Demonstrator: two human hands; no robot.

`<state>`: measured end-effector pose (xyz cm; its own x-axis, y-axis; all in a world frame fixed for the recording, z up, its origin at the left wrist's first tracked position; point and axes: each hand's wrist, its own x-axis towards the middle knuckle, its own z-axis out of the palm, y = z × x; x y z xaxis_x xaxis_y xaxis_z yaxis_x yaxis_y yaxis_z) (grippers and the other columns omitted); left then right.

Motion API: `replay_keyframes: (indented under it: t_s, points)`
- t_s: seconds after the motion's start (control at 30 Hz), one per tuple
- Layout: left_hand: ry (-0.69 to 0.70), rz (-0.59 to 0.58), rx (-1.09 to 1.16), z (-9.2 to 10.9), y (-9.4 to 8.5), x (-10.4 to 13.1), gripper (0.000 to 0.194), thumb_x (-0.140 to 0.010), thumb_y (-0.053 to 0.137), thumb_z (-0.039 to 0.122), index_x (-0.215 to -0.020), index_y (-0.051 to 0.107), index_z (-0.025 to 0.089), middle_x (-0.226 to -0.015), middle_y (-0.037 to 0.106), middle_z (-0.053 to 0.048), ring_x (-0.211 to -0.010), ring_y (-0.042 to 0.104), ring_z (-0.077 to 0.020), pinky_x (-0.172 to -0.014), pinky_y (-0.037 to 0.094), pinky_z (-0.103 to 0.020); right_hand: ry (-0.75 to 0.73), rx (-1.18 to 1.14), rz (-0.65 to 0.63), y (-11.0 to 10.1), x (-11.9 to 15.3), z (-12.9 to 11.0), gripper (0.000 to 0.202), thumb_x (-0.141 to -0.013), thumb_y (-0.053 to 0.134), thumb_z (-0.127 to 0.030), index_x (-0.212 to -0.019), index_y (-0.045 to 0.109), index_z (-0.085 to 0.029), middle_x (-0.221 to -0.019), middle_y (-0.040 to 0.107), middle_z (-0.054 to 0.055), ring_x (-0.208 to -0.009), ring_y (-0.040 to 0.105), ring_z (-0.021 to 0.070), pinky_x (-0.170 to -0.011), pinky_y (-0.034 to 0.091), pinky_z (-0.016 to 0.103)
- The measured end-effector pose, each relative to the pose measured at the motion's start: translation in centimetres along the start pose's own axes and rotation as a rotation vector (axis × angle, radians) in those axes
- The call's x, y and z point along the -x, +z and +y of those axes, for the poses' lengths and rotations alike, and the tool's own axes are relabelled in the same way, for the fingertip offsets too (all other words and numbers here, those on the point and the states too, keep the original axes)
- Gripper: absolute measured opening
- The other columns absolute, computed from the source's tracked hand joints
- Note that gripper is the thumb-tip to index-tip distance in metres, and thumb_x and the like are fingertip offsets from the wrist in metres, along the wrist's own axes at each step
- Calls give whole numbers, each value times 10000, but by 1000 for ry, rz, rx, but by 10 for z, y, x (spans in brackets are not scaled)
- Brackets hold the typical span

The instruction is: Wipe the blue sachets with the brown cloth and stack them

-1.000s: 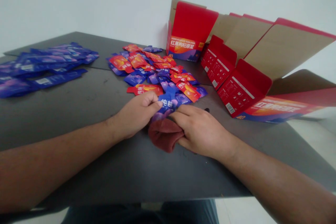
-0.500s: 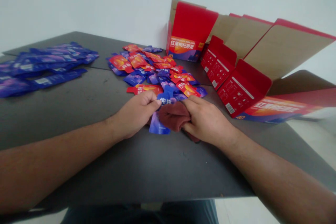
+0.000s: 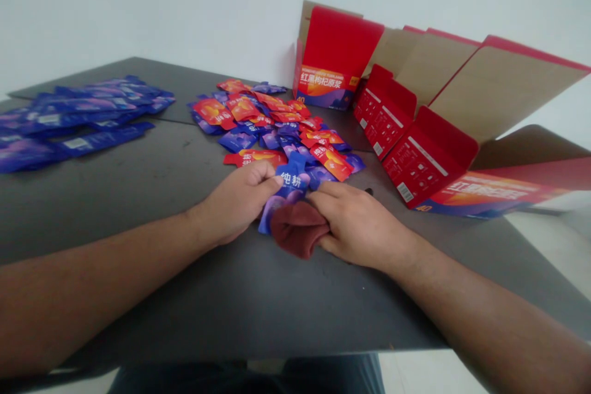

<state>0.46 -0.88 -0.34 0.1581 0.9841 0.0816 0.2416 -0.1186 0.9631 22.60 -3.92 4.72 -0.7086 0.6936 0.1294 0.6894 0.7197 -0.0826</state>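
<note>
Between my two hands is a small blue-purple pouch [image 3: 292,180] with white characters. My left hand [image 3: 244,200] pinches its left edge between thumb and fingers. Bunched in my right hand [image 3: 357,218] is a brown-red cloth [image 3: 298,231], lying over the lower part of the pouch and hiding much of it. Just beyond my hands spreads a loose pile of red pouches [image 3: 327,160] and blue pouches [image 3: 237,138].
At the left lies a stack of long blue packets [image 3: 83,104]. Open red cartons stand at the right: one at the back [image 3: 327,83], others nearer [image 3: 429,154]. Everything rests on a dark grey table [image 3: 184,314] against a white wall.
My right hand has drawn the cloth down and slightly left over the pouch, baring more of its upper print. My left hand has stayed in place with its pinch.
</note>
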Motion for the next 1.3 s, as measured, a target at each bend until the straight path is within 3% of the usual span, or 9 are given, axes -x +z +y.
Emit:
replay_keyframes:
  t_s: [0.07, 0.27, 0.43, 0.63, 0.8, 0.97, 1.17, 1.3]
  points:
    - [8, -3, -6, 1, 0, 0, 261, -891, 611, 402, -754, 510, 204, -634, 505, 25, -561, 428, -117, -493, 305, -237, -44, -14, -26, 0, 0, -1, 203, -846, 635, -249, -1041, 621, -193, -992, 637, 57, -916, 587, 207, -795, 453, 321]
    - [-6, 14, -12, 2, 1, 0, 276, -893, 609, 410, -742, 498, 208, -598, 453, 41, -531, 380, -110, -485, 290, -239, 150, 44, 74, -1, 0, 5, 160, -817, 632, -247, -959, 584, -190, -944, 620, 56, -840, 576, 205, -731, 445, 323]
    - [-4, -4, -14, 3, 0, 0, 266, -895, 609, 398, -745, 503, 206, -623, 491, 33, -557, 418, -116, -500, 317, -240, -39, -2, -30, -1, 1, 0, 204, -837, 639, -248, -1033, 611, -197, -997, 634, 57, -927, 591, 213, -797, 456, 325]
    - [-23, 0, 22, 1, 0, 1, 273, -898, 605, 421, -761, 494, 213, -603, 450, 42, -528, 383, -114, -480, 291, -247, 161, 54, 75, -3, 0, 5, 162, -828, 614, -252, -975, 590, -187, -954, 623, 61, -843, 580, 206, -734, 448, 323]
    - [9, -12, -51, 6, -1, 1, 274, -890, 614, 402, -735, 503, 206, -612, 483, 36, -540, 413, -117, -501, 315, -252, -37, 21, -37, -3, 1, 0, 213, -841, 621, -254, -1047, 611, -199, -1003, 635, 56, -930, 596, 220, -791, 460, 330]
    - [12, -1, -53, 7, -1, 2, 264, -908, 584, 396, -744, 495, 209, -593, 464, 42, -532, 404, -117, -506, 305, -254, 186, 69, 107, -1, -1, 6, 180, -830, 608, -260, -993, 580, -189, -981, 625, 71, -866, 594, 219, -739, 458, 332]
    - [43, -33, -114, 7, -2, 2, 272, -905, 592, 396, -738, 504, 200, -631, 495, 34, -563, 417, -116, -522, 326, -247, 34, 36, 11, 0, -1, -1, 163, -844, 607, -263, -994, 592, -202, -969, 628, 55, -908, 603, 220, -779, 468, 327]
    - [12, -22, -83, 6, -1, 3, 271, -918, 567, 406, -750, 479, 212, -592, 471, 44, -526, 413, -117, -492, 306, -245, 229, 75, 127, 0, -2, 5, 184, -832, 610, -267, -996, 580, -191, -980, 631, 74, -892, 605, 234, -762, 476, 343]
